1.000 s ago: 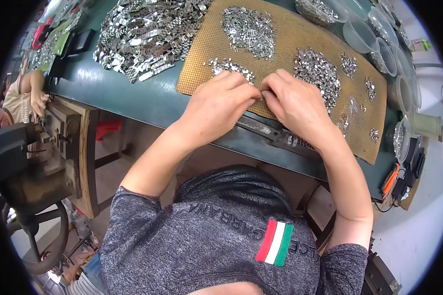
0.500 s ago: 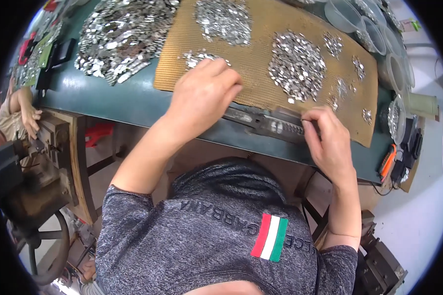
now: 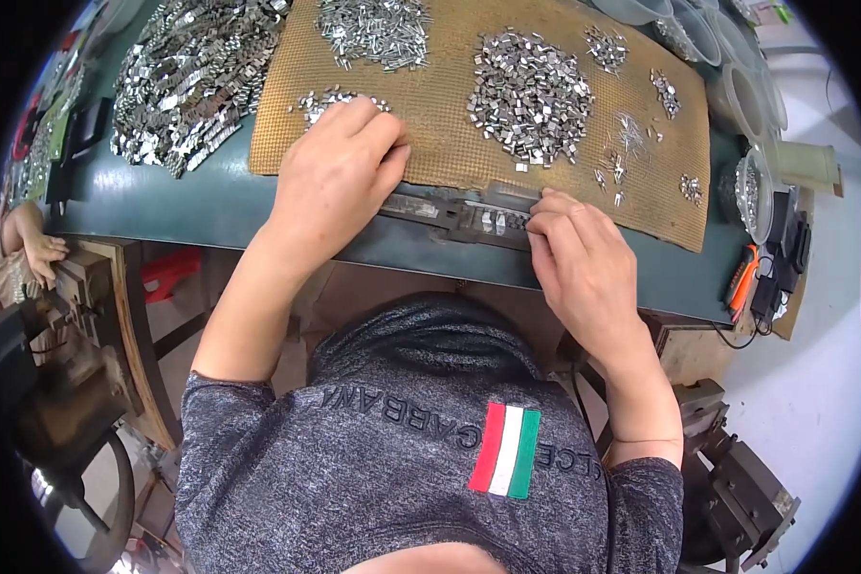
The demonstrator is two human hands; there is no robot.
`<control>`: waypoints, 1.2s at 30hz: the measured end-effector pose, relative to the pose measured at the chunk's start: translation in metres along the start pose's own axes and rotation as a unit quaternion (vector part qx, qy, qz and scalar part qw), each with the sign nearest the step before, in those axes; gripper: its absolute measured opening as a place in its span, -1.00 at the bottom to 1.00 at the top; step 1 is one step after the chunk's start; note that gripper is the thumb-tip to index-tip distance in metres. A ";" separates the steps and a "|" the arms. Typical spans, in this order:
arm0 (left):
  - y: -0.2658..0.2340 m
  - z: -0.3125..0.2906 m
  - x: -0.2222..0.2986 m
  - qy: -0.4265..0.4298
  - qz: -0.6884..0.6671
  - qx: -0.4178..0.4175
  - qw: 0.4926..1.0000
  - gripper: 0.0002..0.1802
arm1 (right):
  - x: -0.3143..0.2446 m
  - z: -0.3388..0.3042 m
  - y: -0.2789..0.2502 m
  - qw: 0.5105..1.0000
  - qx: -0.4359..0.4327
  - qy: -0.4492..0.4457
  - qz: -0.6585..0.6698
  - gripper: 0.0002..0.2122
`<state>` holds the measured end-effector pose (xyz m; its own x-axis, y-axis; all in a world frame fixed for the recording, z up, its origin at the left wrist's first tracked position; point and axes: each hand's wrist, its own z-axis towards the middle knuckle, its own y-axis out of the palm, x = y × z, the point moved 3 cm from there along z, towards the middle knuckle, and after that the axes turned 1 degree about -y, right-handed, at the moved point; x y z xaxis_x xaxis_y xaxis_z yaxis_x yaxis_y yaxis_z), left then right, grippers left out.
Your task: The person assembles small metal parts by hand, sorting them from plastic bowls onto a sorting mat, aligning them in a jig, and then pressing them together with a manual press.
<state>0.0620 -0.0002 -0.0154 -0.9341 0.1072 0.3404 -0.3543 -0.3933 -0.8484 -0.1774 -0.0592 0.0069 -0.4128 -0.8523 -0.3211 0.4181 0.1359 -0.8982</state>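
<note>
A narrow dark metal jig (image 3: 440, 212) lies along the near edge of the green table, with a few small shiny pieces (image 3: 493, 222) in its right part. My left hand (image 3: 340, 167) is closed over the jig's left end, fingers curled and thumb against them; whatever they pinch is hidden. At the other end my right hand (image 3: 584, 258) is closed, thumb and fingers around the jig's end. Just beyond my left hand a small pile of silvery metal bits (image 3: 330, 103) rests on a ribbed tan mat (image 3: 440, 124).
Larger piles of metal pieces (image 3: 531, 96) and pins (image 3: 373, 33) cover parts of the mat. A heap of linked metal strips (image 3: 196, 81) lies left. Clear plastic tubs (image 3: 741, 100) and orange-handled pliers (image 3: 742, 279) are at the right. Another person's hand (image 3: 43, 253) shows far left.
The whole view has shifted, so the table and mat appear farther left and higher. My right hand sits slightly closer in along the jig; my left stays at its left end.
</note>
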 end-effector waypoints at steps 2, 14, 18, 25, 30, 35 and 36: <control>-0.004 -0.001 0.000 0.005 0.005 -0.014 1.000 -0.86 | 0.005 0.002 -0.010 0.999 -0.031 0.012 0.037 -0.86; -0.010 -0.012 -0.002 -0.028 -0.042 0.023 0.998 -0.83 | -0.004 0.109 0.022 0.992 -0.020 -0.041 0.121 -0.92; -0.010 -0.010 -0.006 -0.029 -0.057 0.016 0.998 -0.82 | -0.005 0.140 0.053 0.991 -0.066 -0.063 0.095 -0.88; -0.009 -0.012 -0.010 -0.029 -0.055 0.017 0.998 -0.80 | -0.009 0.148 0.058 0.985 -0.136 -0.080 0.064 -0.91; -0.008 -0.013 -0.011 -0.034 -0.072 0.022 0.997 -0.83 | 0.000 0.138 0.049 0.982 -0.133 -0.082 0.102 -0.91; -0.010 -0.014 -0.012 -0.033 -0.072 0.009 0.997 -0.85 | 0.002 0.133 0.046 0.983 -0.115 -0.044 0.135 -0.90; -0.010 -0.014 -0.012 -0.033 -0.072 0.009 0.997 -0.85 | 0.002 0.132 0.048 0.984 -0.112 -0.055 0.126 -0.90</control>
<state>0.0763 0.0157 -0.0165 -0.8686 0.1045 0.4844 -0.4834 -0.3939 -0.7818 -0.0509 -0.1208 0.0026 -0.2236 -0.8256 -0.5180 0.3015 0.4468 -0.8423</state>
